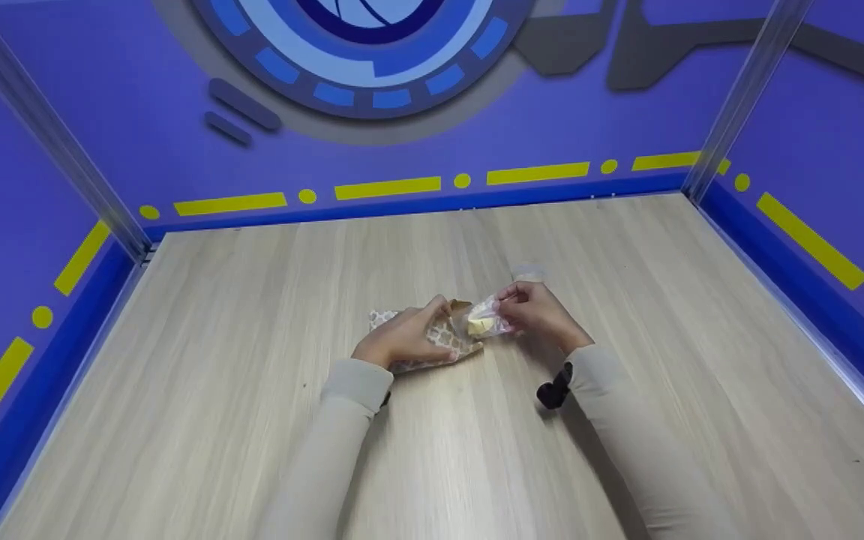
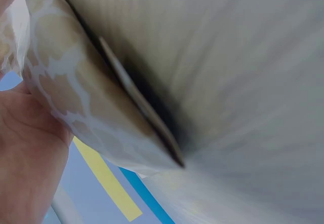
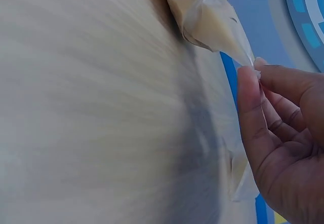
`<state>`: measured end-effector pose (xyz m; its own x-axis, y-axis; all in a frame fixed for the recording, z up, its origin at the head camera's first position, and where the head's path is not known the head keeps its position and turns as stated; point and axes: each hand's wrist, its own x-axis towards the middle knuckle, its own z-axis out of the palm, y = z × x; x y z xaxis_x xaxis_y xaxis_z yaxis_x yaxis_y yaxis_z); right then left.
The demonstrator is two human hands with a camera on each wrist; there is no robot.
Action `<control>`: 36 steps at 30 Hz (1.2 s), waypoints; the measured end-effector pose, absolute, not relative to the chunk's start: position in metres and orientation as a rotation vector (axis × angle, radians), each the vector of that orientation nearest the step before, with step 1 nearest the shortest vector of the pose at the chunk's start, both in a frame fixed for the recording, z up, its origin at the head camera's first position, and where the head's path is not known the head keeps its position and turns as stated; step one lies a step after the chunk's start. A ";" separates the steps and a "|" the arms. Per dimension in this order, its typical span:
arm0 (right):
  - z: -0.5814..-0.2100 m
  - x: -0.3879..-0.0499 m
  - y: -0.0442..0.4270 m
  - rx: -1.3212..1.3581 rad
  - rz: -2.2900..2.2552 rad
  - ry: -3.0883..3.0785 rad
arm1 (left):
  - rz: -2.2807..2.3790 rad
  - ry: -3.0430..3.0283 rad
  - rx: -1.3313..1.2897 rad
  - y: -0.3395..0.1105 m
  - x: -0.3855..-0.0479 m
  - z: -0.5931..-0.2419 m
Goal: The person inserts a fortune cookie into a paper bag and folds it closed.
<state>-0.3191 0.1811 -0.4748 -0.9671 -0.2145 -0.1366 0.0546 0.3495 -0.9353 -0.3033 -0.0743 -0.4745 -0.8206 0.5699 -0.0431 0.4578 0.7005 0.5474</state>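
Note:
A paper bag with a tan, giraffe-like pattern lies on its side near the middle of the table. My left hand grips it, thumb on the near side and fingers over the far side. In the left wrist view the patterned bag fills much of the left. At the bag's mouth is a clear plastic packet with something pale yellow inside. My right hand pinches the packet's end between thumb and fingertip, as the right wrist view shows. Whether the packet's other end is inside the bag is hard to tell.
A translucent wrapper or packet lies on the table just beyond my right hand. The wooden tabletop is bounded by blue-purple panels at the back and both sides, with metal posts in the corners.

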 end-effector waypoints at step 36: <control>-0.477 -0.317 0.152 -0.135 -1.619 2.300 | 0.760 2.730 0.803 -0.074 -0.302 -0.474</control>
